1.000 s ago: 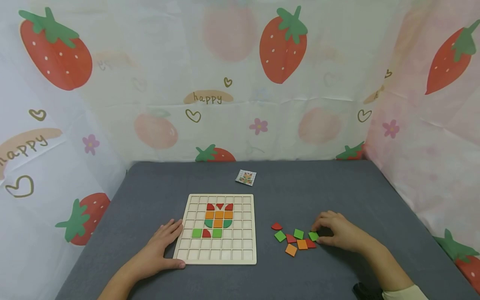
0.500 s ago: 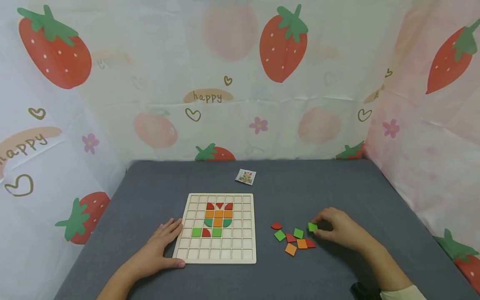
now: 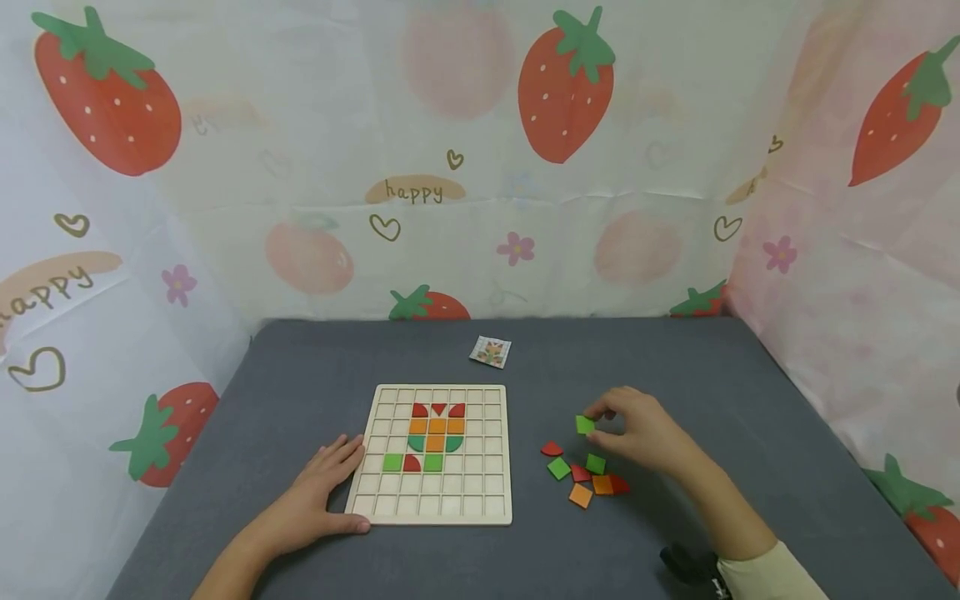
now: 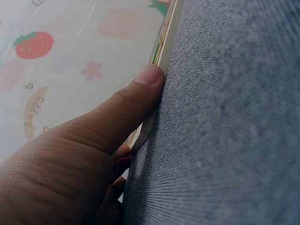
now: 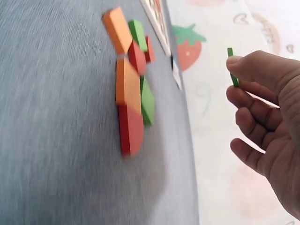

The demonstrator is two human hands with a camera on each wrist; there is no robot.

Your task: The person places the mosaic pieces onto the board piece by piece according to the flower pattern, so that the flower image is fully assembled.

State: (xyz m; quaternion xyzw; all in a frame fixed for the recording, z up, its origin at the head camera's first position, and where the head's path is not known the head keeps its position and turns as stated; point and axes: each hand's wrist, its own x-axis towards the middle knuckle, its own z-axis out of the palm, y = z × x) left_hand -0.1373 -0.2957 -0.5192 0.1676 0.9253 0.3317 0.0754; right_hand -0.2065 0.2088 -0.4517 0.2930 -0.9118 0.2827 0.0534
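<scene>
A light wooden grid board (image 3: 483, 504) lies flat, with red, orange and green tiles set in some of its squares. My left hand (image 3: 311, 496) rests at its near left corner, thumb against the front edge and fingers along the left side; in the left wrist view the thumb (image 4: 126, 108) lies straight along the board's rim. Between thumb and fingertips, my right hand (image 3: 641, 429) pinches a green square tile (image 3: 585, 425) above the table. The right wrist view shows this tile (image 5: 233, 70) edge-on, clear of the loose tiles.
Right of the board lie several loose tiles: red quarter-rounds (image 3: 552, 448), green squares (image 3: 558, 469) and orange squares (image 3: 581, 496). A small patterned card (image 3: 491, 352) lies behind the board. Strawberry-print cloth (image 3: 442, 100) encloses the grey table (image 3: 637, 358) at the back and sides.
My right hand has lifted the green square tile from the right end of the loose pieces and carried it left and farther back. The left hand stays at the board.
</scene>
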